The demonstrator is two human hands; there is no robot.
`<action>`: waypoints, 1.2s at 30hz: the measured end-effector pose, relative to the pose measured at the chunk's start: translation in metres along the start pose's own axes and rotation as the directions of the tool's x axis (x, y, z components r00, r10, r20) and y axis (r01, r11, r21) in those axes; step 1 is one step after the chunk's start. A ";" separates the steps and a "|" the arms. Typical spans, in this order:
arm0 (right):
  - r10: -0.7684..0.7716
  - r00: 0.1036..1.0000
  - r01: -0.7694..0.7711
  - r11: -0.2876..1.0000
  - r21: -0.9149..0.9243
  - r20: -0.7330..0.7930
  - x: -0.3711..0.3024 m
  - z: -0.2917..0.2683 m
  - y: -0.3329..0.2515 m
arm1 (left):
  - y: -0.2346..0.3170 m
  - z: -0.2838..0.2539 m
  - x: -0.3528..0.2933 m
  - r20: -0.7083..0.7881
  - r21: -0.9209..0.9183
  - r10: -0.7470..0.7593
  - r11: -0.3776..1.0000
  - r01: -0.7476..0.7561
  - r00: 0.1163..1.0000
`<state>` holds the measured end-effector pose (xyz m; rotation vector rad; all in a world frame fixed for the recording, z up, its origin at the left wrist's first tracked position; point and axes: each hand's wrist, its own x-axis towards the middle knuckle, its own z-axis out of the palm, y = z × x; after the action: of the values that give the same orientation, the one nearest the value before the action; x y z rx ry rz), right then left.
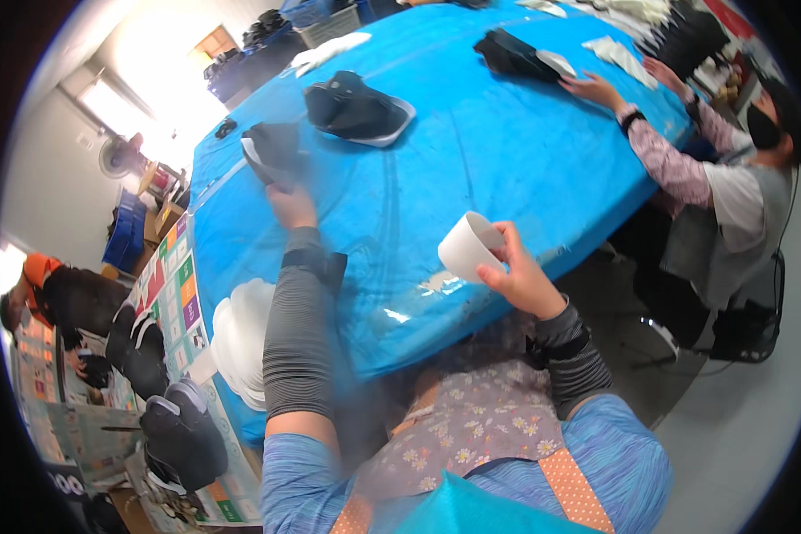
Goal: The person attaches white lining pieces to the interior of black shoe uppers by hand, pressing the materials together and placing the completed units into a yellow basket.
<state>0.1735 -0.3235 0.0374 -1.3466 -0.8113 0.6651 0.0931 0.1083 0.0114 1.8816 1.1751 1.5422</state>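
Observation:
My right hand (pixel 527 278), over the near edge of the blue-covered table (pixel 427 178), grips a white curled band (pixel 465 251) shaped like an open cup. The thumb lies at its lower side and the fingers at its rim. My left arm stretches forward, and the left hand (pixel 292 206) is closed on the near end of a black cap (pixel 276 149) with a pale edge; motion blurs it a little. Beyond it to the right rests another black cap (pixel 351 107) with a whitish rim. Beside my left forearm lies a stack of white curved pieces (pixel 242 343).
At the far right a co-worker (pixel 730 187) reaches toward a black cap with white (pixel 521 58). White pieces (pixel 329 53) lie along the far side. Black caps (pixel 182 432) are stacked at lower left. Another person (pixel 58 298) works at far left, near blue crates (pixel 125 231).

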 end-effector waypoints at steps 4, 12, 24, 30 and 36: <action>-0.043 0.999 0.043 0.999 0.007 0.022 0.003 -0.022 -0.002 | 0.026 -0.025 -0.020 -0.039 0.176 0.333 0.931 -0.321 0.942; -0.225 0.974 0.215 0.949 0.232 0.017 0.026 -0.054 0.016 | 0.153 -0.113 -0.151 0.342 0.037 0.712 0.642 -0.765 0.614; -0.347 0.933 0.359 0.914 0.188 -0.095 0.011 -0.099 0.066 | 0.121 -0.133 -0.274 0.464 -0.020 0.645 0.693 -0.721 0.607; -0.351 0.936 0.347 0.930 0.123 0.015 0.018 -0.095 0.061 | 0.123 -0.122 -0.269 0.480 0.019 0.568 0.756 -0.655 0.669; -0.227 0.973 0.231 0.944 0.235 -0.042 0.016 -0.097 0.064 | 0.118 -0.130 -0.266 0.445 -0.038 0.608 0.747 -0.664 0.658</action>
<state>0.2646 -0.3580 -0.0273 -1.0200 -0.8337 0.5493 0.0054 -0.1973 -0.0135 2.7430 0.4106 1.2318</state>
